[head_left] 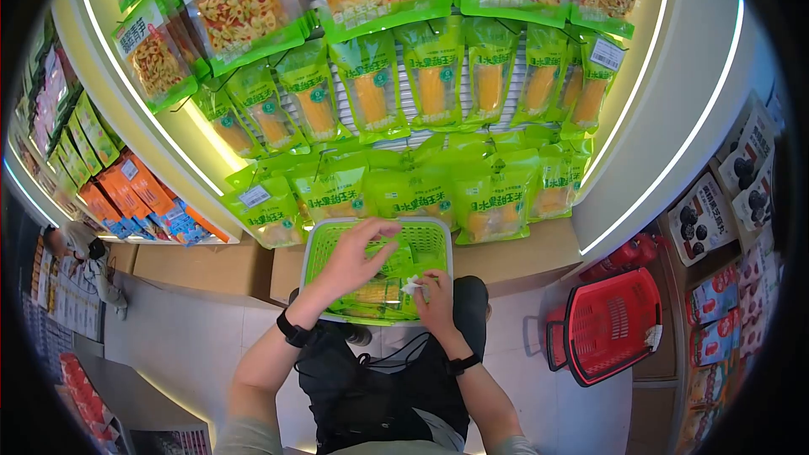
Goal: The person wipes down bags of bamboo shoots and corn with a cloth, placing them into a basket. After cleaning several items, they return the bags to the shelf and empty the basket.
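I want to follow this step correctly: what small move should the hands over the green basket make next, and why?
Probably the left hand should close on the top corn pack and lift it from the green basket. Its bent fingers sit just over it, though a grip is not clear, and the right hand is pinching a small white slip at the near side.

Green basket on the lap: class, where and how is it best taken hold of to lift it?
Probably by the left and right rims of the green basket, one hand from each side: it lies level, open upward, no handle shows, and corn packets fill the inside.
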The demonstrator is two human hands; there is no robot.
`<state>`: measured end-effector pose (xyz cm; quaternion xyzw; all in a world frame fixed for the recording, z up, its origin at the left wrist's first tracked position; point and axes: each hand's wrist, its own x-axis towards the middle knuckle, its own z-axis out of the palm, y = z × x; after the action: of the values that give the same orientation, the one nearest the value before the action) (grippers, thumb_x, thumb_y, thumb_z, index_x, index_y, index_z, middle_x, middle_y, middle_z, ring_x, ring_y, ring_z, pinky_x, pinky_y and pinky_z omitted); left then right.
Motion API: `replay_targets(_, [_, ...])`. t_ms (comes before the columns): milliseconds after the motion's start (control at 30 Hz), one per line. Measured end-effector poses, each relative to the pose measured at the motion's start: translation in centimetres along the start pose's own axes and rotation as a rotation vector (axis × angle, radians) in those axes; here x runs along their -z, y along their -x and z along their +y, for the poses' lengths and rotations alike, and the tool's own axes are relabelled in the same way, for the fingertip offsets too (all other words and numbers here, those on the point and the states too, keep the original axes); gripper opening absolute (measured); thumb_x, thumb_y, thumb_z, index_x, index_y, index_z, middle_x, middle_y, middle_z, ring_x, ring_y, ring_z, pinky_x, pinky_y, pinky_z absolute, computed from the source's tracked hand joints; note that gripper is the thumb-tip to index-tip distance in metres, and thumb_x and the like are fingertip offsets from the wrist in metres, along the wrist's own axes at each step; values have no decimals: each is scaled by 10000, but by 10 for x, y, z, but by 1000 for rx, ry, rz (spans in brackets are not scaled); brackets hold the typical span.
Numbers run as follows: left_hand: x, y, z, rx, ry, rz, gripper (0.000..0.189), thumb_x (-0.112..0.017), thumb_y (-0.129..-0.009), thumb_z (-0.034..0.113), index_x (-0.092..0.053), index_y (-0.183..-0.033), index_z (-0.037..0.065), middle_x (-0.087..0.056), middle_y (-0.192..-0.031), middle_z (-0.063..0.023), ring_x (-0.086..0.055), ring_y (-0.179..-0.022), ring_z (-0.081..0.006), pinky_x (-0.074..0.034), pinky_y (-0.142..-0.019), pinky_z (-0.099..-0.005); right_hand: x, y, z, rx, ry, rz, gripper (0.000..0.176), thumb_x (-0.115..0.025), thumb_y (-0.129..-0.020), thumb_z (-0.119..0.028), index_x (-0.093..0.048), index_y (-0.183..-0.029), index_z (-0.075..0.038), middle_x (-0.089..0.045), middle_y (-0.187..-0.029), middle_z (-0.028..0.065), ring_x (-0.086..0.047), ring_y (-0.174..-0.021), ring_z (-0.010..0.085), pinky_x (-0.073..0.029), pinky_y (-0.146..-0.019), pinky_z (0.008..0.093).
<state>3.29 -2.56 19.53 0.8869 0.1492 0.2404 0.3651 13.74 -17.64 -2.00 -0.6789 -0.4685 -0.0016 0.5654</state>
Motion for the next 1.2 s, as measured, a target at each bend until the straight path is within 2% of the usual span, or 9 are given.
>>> replay_targets(200, [-15,112,-44,120,117,39,350,-715,-916,97,-646,-1250,20,-683,-1158,-160,-672,-1091,-308,-534,-946,-386,11,-15,-54,53,-48,-204,177,-691,-827,10,-652,-999,-2,-638,-998,165,-638,-936,370,-517,-789,431])
replay_targets(433, [-9,178,-49,247,212,51,417,-770,-888,70,-640,-1279,12,-684,-1184,-149,-696,-1017,-236,-557,-874,-339,1,-18,-128,97,-201,-516,247,-697,-866,49,-663,-1103,-12,-678,-982,145,-691,-908,306,-550,-773,350])
replay_targets(667, [-14,211,-73,420,674,184,198,-666,-987,25,-642,-1181,-4,-707,-1031,-57,-673,-945,-120,-560,-794,-275,-27,5,-142,-413,-688,-429,233,-752,-906,-16,-698,-1131,8,-712,-1045,39,-682,-963,144,-560,-804,265])
replay_targets(733, [-13,214,-77,512,878,209,182,-674,-977,18,-661,-1155,-18,-708,-1074,-54,-675,-1034,-137,-538,-925,-288,-23,-1,-147,-713,-761,-558,284,-753,-889,13,-695,-1167,15,-682,-1110,44,-654,-1030,130,-522,-926,290])
replay_targets(900, [-10,213,-90,498,913,145,163,-681,-977,38,-667,-1133,-7,-709,-1103,-52,-667,-1029,-115,-532,-926,-282,-39,7,-133,-814,-1037,-473,208,-679,-978,-76,-706,-1171,-5,-723,-1076,44,-667,-989,121,-523,-875,283])
replay_targets(1000, [7,205,-109,562,583,81,229,-722,-950,102,-663,-1143,-7,-716,-1086,-76,-679,-1005,-138,-534,-899,-297,-39,-4,-109,-816,-818,-248,234,-609,-1037,-147,-689,-1189,12,-718,-1071,34,-651,-968,100,-507,-859,270])
replay_targets(1067, [21,194,-135,365,108,292,321,-756,-901,150,-657,-1167,0,-715,-1091,-138,-689,-1025,-286,-534,-879,-373,-24,-15,-69,-637,-444,-141,294,-588,-1057,-228,-670,-1148,38,-719,-1011,48,-644,-907,97,-498,-811,264])
replay_targets(1167, [27,186,-203,424,-282,467,402,-729,-934,256,-623,-1177,-46,-648,-1104,-225,-634,-1038,-405,-502,-924,-465,2,-30,-1,-315,280,-30,257,-583,-1029,-198,-668,-1069,41,-666,-992,187,-623,-946,347,-479,-840,415])
replay_targets(1200, [27,184,-224,427,-280,465,402,-729,-934,256,-623,-1177,-46,-648,-1104,-225,-634,-1038,-405,-502,-924,-465,5,-32,16,-317,282,-33,257,-583,-1029,-198,-668,-1069,41,-666,-992,187,-623,-946,347,-479,-840,415])
